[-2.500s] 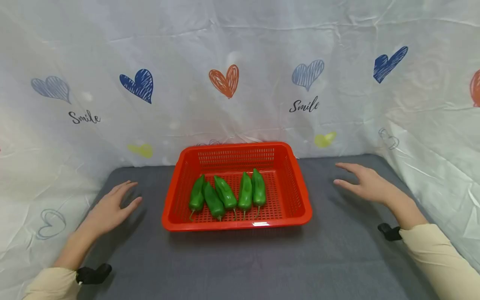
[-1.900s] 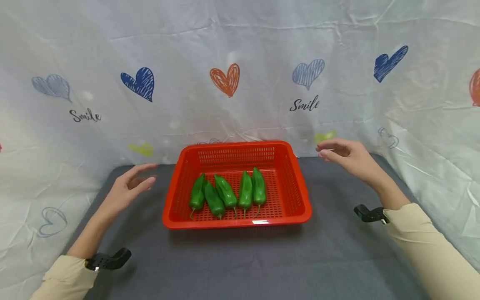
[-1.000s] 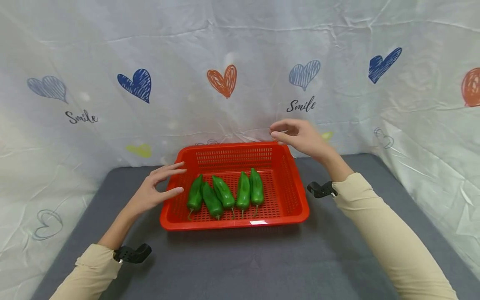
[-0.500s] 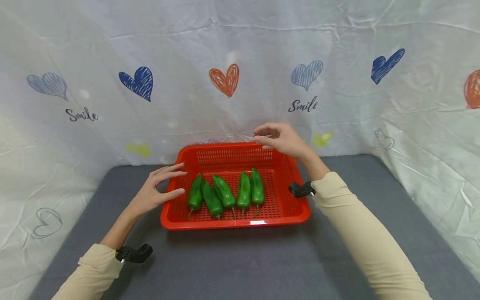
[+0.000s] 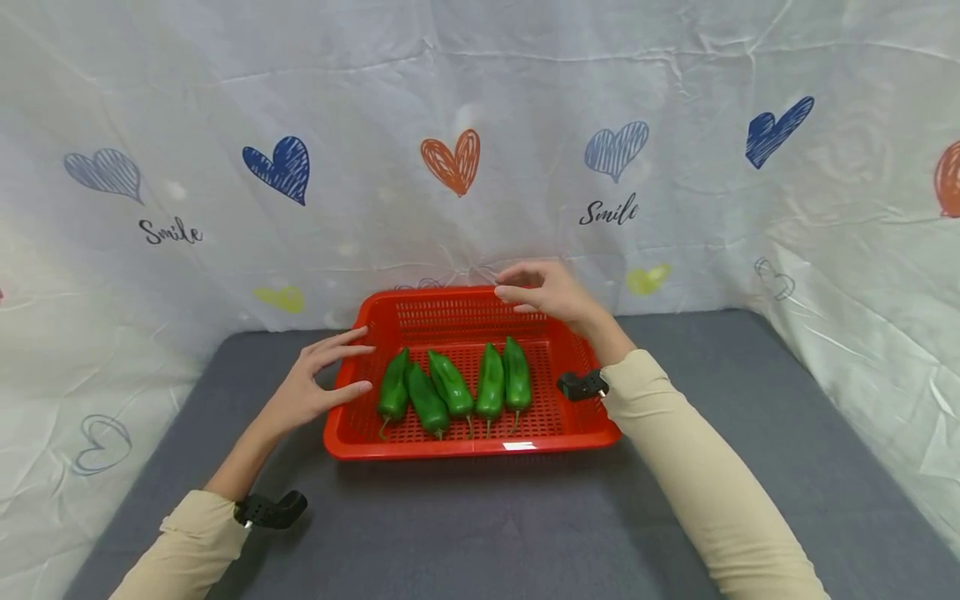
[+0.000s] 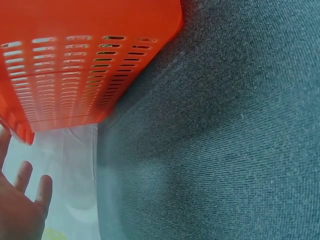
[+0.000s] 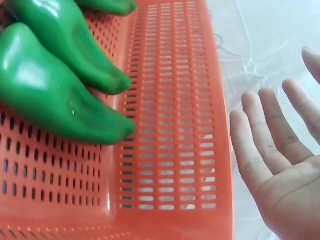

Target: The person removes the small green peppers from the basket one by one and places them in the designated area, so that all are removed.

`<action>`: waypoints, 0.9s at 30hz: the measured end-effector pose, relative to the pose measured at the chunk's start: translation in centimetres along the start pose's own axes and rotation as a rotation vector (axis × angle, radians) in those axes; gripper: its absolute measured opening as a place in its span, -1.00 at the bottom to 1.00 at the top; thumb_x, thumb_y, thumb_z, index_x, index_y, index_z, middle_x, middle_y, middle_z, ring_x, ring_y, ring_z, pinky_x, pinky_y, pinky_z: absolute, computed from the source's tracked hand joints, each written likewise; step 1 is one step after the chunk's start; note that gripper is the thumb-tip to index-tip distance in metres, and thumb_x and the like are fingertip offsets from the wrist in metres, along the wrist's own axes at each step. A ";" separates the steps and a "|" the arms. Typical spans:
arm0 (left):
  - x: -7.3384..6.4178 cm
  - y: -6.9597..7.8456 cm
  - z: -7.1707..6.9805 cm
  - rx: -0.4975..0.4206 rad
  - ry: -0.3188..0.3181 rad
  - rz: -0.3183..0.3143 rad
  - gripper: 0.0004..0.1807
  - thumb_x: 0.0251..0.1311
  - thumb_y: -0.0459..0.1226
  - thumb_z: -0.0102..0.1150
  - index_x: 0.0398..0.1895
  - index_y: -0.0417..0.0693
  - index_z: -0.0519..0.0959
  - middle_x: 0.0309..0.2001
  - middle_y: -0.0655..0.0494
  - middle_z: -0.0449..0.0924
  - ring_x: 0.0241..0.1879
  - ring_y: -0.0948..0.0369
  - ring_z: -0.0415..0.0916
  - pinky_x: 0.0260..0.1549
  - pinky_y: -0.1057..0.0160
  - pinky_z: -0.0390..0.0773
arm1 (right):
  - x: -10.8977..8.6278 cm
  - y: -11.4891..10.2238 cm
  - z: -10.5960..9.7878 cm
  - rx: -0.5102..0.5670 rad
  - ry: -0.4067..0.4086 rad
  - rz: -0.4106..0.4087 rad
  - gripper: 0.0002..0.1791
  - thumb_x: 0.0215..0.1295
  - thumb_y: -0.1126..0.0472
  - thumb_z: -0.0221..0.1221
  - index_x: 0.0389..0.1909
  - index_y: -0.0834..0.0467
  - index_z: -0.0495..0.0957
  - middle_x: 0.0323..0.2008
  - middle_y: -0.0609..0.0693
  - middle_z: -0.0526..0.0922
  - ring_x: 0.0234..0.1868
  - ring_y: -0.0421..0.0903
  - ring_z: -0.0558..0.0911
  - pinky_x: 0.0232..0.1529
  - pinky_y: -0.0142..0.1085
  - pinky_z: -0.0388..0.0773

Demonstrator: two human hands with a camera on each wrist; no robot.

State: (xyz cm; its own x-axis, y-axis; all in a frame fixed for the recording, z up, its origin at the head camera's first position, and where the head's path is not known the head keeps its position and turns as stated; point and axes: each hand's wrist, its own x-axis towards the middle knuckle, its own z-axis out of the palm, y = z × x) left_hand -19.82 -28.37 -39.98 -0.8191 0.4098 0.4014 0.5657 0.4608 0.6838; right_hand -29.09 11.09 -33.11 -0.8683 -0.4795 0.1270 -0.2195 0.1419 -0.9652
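Note:
A red plastic basket (image 5: 465,447) with slotted walls sits on the grey cloth, holding several green peppers (image 5: 491,385) side by side, stems toward the person. At its left rim is my left hand (image 5: 303,390), fingers spread and extended over the edge. In the left wrist view those fingers show beside the basket's outer wall (image 6: 65,95). My right hand (image 5: 551,292) hovers over the back right part of the basket, its fingers loosely bent and holding nothing. The right wrist view shows the open palm (image 7: 292,185) beyond the back wall, with pepper tips (image 7: 100,122) close by.
Grey cloth (image 5: 480,533) covers the table under the basket. A white curtain (image 5: 360,100) printed with hearts and words hangs right behind it. Each wrist wears a black strap device (image 5: 272,509).
Both hands have come in from the sides: the left to the basket's left rim, the right leftward over its back right corner, lately sinking slightly. Basket and peppers stay put.

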 end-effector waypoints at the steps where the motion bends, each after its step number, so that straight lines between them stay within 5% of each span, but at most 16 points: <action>1: 0.0 0.0 0.0 -0.001 0.000 -0.006 -0.42 0.08 -0.45 0.46 0.24 -0.21 0.60 0.46 -0.11 0.29 0.43 -0.21 0.01 0.17 -0.52 -0.13 | 0.0 0.1 0.1 0.007 0.001 0.008 -0.62 0.39 0.29 0.30 0.15 0.37 0.59 0.05 0.17 0.63 0.03 0.28 0.61 0.13 0.12 0.49; 8: 0.0 0.3 0.1 0.018 0.002 -0.022 -0.46 0.13 -0.41 0.44 0.23 -0.16 0.61 0.46 -0.07 0.29 0.44 -0.16 0.01 0.17 -0.51 -0.09 | 0.1 0.7 0.8 0.045 -0.004 0.079 -0.64 0.37 0.27 0.32 0.14 0.29 0.62 0.14 0.17 0.60 0.16 0.34 0.52 0.15 0.03 0.50; 20: -0.2 0.3 0.0 0.019 -0.023 -0.048 -0.48 0.20 -0.38 0.41 0.26 -0.17 0.59 0.48 -0.04 0.25 0.43 -0.16 -0.02 0.13 -0.44 0.14 | 0.7 1.9 2.3 0.034 -0.030 0.131 -0.50 0.33 0.27 0.36 0.24 0.37 0.54 0.44 0.14 0.32 0.18 0.07 0.57 0.20 0.00 0.47; 27: -0.1 0.1 -0.1 0.024 -0.032 -0.054 -0.45 0.22 -0.36 0.39 0.31 -0.14 0.55 0.49 -0.01 0.23 0.42 -0.15 -0.02 0.14 -0.43 0.16 | 1.2 2.5 3.0 0.032 -0.024 0.160 -0.48 0.29 0.27 0.40 0.23 0.35 0.55 0.22 0.13 0.54 0.14 0.06 0.58 0.19 0.05 0.46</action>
State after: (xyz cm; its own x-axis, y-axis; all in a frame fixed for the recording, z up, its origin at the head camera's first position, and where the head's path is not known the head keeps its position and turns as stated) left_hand -19.64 -28.43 -39.88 -0.8453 0.4083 0.3445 0.5231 0.5017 0.6889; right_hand -29.32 8.29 -36.11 -0.8800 -0.4737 -0.0342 -0.0644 0.1903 -0.9796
